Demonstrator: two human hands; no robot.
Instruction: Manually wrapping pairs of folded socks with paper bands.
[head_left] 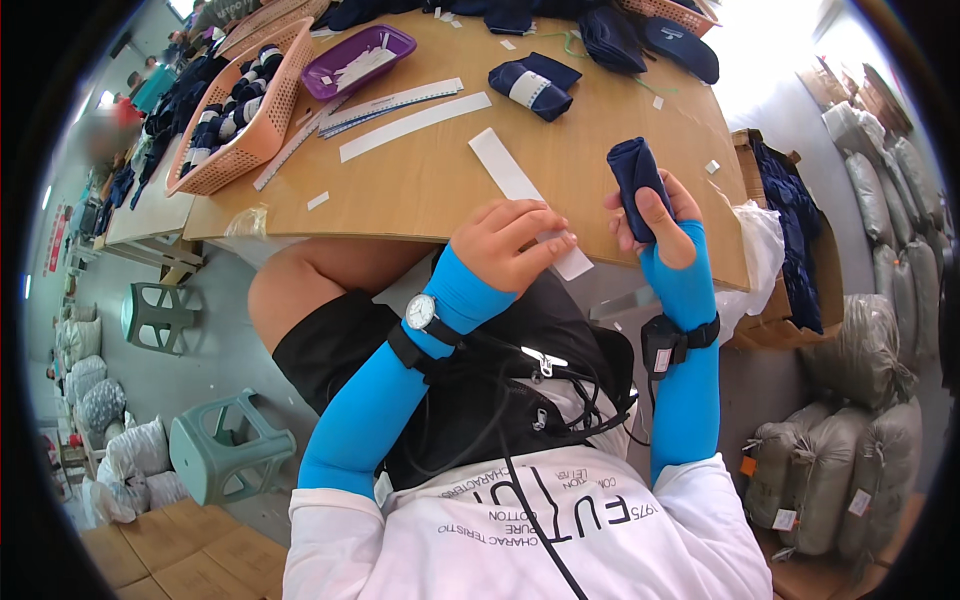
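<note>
Currently the person's right hand is wrapped around a rolled navy cloth bundle, thumb pressed across its front and fingers curled behind, holding it upright just above the near edge of the wooden table. The left hand rests at that same near edge, to the left of the bundle, with its fingers drawn together and their tips pressing on the lower end of a long white paper strip. The strip lies slantwise on the table, running from the near edge up toward the middle, and its lower end juts slightly past the edge beneath the fingertips. Both forearms wear bright blue sleeves; a wristwatch sits on the left wrist and a small black device is strapped to the right.

Farther up the table from the strip lies another folded navy bundle with a white band. To its left lie more long white strips, and beyond them a purple tray holding white slips. At the table's far left corner an orange basket is filled with rolled dark socks. On the floor left of the table stand two green plastic stools.
</note>
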